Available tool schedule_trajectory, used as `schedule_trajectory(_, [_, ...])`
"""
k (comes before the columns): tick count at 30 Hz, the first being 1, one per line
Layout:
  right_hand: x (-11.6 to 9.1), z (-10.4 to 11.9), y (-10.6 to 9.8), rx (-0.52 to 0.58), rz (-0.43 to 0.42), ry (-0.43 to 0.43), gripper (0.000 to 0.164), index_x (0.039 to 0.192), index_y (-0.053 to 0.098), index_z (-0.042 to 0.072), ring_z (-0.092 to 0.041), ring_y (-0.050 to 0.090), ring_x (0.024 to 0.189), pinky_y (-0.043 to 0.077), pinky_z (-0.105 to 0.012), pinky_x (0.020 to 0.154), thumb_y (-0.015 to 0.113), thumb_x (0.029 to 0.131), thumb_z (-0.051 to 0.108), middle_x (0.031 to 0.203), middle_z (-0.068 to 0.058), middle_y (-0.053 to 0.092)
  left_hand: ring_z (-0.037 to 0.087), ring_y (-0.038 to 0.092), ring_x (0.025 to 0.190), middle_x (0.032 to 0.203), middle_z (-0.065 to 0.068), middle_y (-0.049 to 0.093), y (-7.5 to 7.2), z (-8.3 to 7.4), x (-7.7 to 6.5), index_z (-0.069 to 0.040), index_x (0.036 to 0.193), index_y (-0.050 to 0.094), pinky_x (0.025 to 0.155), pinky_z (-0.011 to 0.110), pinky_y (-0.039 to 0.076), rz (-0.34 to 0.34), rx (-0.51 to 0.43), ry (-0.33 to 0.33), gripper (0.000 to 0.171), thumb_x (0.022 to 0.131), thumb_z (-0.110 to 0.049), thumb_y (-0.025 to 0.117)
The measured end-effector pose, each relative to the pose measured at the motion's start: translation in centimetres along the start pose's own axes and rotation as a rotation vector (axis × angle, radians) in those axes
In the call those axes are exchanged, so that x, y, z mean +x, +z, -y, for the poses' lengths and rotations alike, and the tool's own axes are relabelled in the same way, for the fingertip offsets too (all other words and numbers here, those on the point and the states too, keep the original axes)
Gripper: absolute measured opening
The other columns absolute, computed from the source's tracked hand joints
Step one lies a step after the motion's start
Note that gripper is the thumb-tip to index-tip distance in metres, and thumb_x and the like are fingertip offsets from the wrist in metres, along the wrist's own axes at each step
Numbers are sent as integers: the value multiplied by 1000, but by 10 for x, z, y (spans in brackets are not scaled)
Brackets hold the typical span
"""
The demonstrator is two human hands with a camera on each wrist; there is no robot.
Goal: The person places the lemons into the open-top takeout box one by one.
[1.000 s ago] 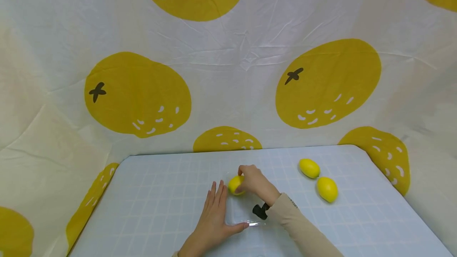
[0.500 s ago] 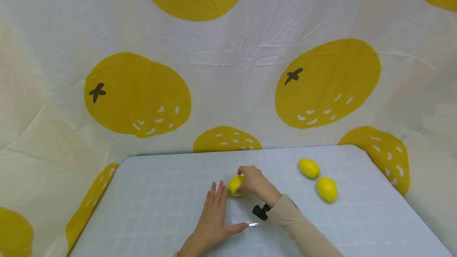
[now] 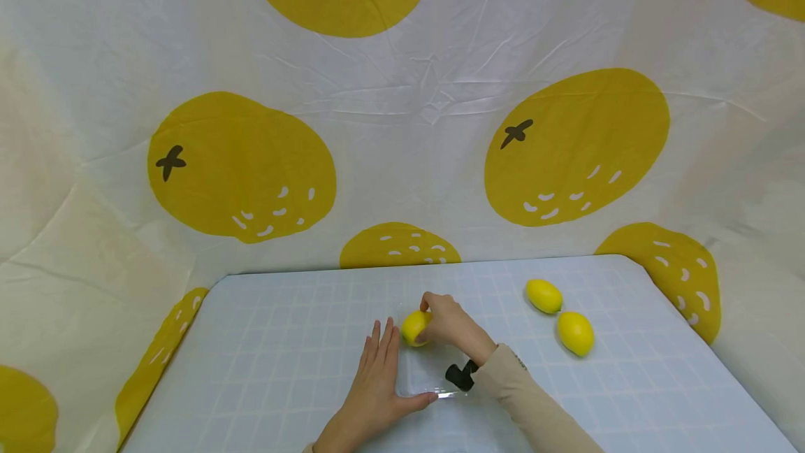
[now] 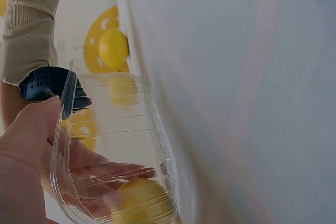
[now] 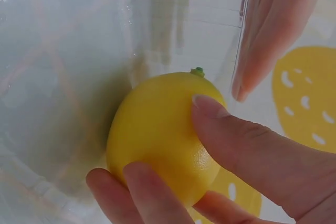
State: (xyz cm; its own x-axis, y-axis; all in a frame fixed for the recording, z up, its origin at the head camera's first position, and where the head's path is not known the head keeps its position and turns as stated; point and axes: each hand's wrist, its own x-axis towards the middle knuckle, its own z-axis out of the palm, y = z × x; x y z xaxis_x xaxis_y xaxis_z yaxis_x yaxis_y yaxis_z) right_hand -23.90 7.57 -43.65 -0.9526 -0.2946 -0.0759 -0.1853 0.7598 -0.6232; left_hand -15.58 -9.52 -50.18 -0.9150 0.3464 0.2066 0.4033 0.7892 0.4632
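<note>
A lemon [image 3: 413, 328] is in my right hand [image 3: 449, 320], low inside the far end of a clear plastic container [image 4: 113, 121]. In the right wrist view, thumb and fingers grip the lemon [image 5: 160, 124] around its sides, its green stem tip exposed. My left hand [image 3: 376, 384] lies along the container's left side with straight fingers, the thumb stretched over the near edge. The left wrist view has that thumb [image 4: 39, 121] against the container's rim. Whether the lemon touches the container's bottom, I cannot tell.
Two more lemons rest at the back right of the table, one lemon [image 3: 544, 296] farther back and another lemon [image 3: 575, 333] nearer. A pale checked cloth [image 3: 270, 355] covers the table. Behind it hangs a white curtain [image 3: 402, 159] printed with yellow fruit.
My right hand has turned very slightly at the wrist while still gripping the lemon. The left hand and the container look the same.
</note>
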Motion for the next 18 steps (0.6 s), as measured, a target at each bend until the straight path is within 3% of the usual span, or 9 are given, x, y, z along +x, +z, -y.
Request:
schedule_trajectory(11, [0, 1, -4, -30, 16, 3, 53, 111, 63, -3, -26, 58, 85, 53, -46, 82, 91, 69, 12, 106, -17, 67, 39, 4, 150, 164, 19, 13, 0, 0, -1, 6, 154, 24, 118, 58, 12, -13, 1, 17, 124, 74, -82, 59])
schedule_trajectory(18, [-4, 4, -9, -60, 31, 31, 51, 111, 64, -1, -26, 57, 80, 55, -41, 74, 90, 70, 13, 111, -19, 65, 40, 5, 150, 164, 19, 13, 0, 0, -1, 7, 153, 25, 118, 57, 12, -25, 5, 24, 123, 75, -82, 60])
